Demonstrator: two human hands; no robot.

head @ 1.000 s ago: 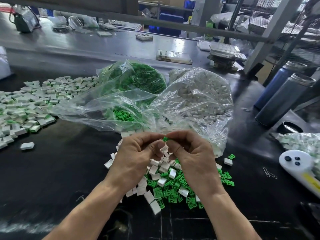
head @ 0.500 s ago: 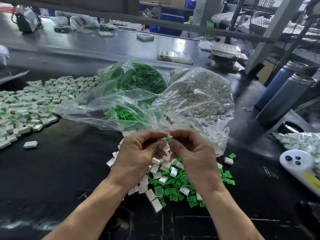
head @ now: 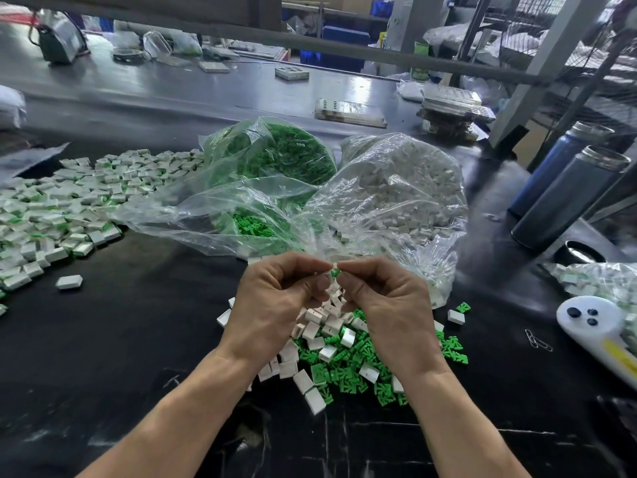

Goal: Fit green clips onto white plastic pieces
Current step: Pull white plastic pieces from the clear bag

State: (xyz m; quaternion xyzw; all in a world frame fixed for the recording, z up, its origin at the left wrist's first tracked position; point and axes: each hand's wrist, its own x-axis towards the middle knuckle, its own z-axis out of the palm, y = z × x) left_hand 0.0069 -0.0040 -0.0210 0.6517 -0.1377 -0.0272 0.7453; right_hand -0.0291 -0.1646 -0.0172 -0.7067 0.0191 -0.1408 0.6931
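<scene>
1. Head view: our left hand (head: pixel 275 305) and right hand (head: pixel 389 305) meet fingertip to fingertip, pinching one small green clip (head: pixel 335 272) above a loose heap of blocky white plastic pieces (head: pixel 327 339)
2. Two crinkly clear bags (head: pixel 396 188) behind; two smooth metal flasks (head: pixel 568 198) at right

— Where are the green clips (head: pixel 348 372)?
— Loose, flat and scattered in a heap on the black bench, mixed with white plastic pieces (head: pixel 319 334): small rectangular shells lying at all angles.
— And the one being worked?
— A green clip (head: pixel 335 272) shows just above the heap, apparently against a white piece, though most of it is hidden.
— More stock?
— Behind the heap: a clear bag of green clips (head: pixel 275 157) and a bag of white pieces (head: pixel 400 188).
</scene>
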